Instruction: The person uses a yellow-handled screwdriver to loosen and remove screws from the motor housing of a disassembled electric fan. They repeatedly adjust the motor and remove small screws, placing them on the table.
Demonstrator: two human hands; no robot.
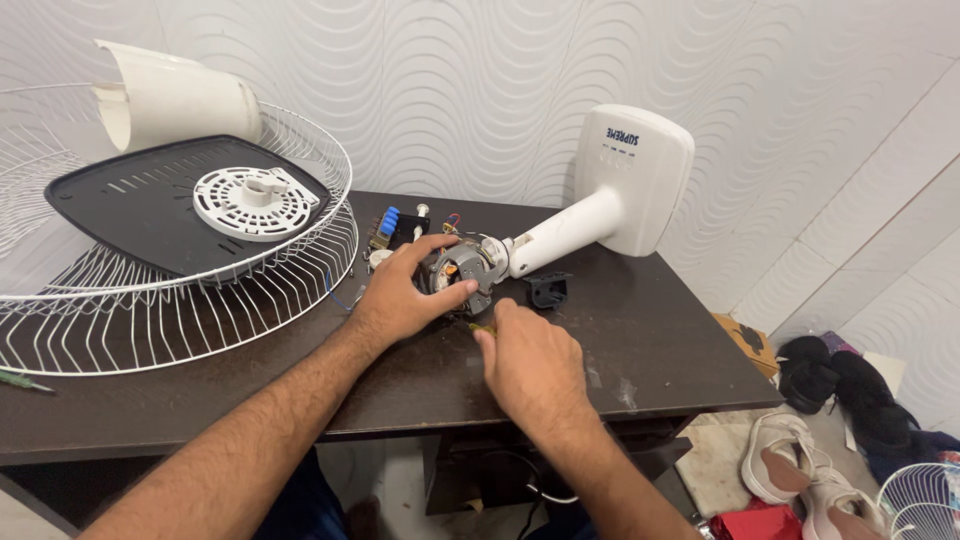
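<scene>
My left hand [405, 293] grips the bare fan motor [462, 270], a grey metal block with copper windings, lying on the dark table [660, 340]. The motor joins a white neck and square white base [632, 178] lying on its side. My right hand [530, 363] is closed around a yellow-green screwdriver handle [482, 328], of which only a small part shows just below the motor.
A white wire fan grille [200, 310] lies at the left, with a black plate [130, 205], a white round disc [255, 202] and a white motor cover [170, 100] on it. A small black part [548, 290] and a blue-capped circuit piece [390, 225] sit near the motor. Shoes [800, 460] lie on the floor at right.
</scene>
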